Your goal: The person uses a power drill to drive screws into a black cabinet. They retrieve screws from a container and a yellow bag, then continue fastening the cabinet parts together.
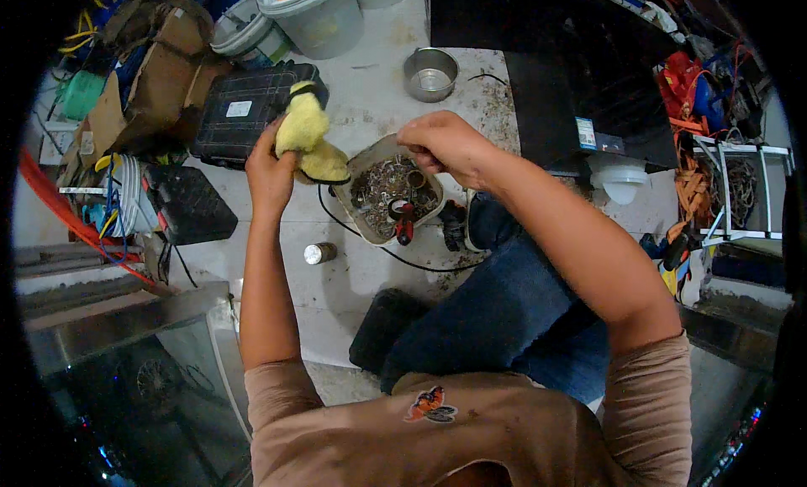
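My left hand (pixel 271 163) is closed round a fluffy yellow cloth (pixel 303 131) with a dark edge, held up beside the black case. The cloth's lower end hangs near a pale square tub (pixel 432 215). Inside the tub lies a heap of small mixed hardware (pixel 376 184), with a red-and-black handled tool (pixel 404 226) at its near side. Over the tub's far right corner, my right hand (pixel 445 147) has its fingers curled and pinched together. What they hold, if anything, is too small or hidden to tell.
A round metal bowl (pixel 431 75) stands beyond the tub, and a small can (pixel 319 252) lies nearer on the left. A black hard case (pixel 244 109) and white buckets (pixel 324 25) are at the far left. A black cable (pixel 420 269) crosses the floor. A metal rack (pixel 740 232) is at right.
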`<action>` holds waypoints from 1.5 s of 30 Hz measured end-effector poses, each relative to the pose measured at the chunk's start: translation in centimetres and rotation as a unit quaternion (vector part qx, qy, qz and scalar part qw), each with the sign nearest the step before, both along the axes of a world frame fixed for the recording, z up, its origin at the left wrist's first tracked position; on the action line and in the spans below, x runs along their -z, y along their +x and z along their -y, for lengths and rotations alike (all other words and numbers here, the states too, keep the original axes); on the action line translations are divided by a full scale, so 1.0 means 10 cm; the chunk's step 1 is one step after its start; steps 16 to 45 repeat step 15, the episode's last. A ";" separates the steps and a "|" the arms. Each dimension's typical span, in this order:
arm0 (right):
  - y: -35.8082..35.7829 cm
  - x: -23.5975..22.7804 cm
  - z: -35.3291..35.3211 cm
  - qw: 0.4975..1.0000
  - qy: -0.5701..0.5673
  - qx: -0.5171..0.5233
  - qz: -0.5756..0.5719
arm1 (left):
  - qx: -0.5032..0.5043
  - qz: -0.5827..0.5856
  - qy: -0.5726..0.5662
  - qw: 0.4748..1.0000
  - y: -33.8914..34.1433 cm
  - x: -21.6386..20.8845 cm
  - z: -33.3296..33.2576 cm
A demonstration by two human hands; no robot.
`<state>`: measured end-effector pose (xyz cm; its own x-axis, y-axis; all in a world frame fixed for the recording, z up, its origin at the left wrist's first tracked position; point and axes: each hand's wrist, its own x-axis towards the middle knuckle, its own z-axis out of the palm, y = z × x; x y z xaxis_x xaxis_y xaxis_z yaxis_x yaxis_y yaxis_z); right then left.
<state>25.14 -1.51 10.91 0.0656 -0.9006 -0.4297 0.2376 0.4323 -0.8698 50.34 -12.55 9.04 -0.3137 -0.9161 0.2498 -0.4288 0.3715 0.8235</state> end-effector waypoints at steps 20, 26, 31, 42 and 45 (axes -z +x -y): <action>-0.27 -0.21 -0.06 0.974 0.014 0.101 0.204 | -0.163 0.055 0.005 0.985 1.07 1.05 0.78; -0.27 -0.21 -0.06 0.974 0.014 0.101 0.204 | -0.163 0.055 0.005 0.985 1.07 1.05 0.78; -0.27 -0.21 -0.06 0.974 0.014 0.101 0.204 | -0.163 0.055 0.005 0.985 1.07 1.05 0.78; -0.27 -0.21 -0.06 0.974 0.014 0.101 0.204 | -0.163 0.055 0.005 0.985 1.07 1.05 0.78; -0.27 -0.21 -0.06 0.974 0.014 0.101 0.204 | -0.163 0.055 0.005 0.985 1.07 1.05 0.78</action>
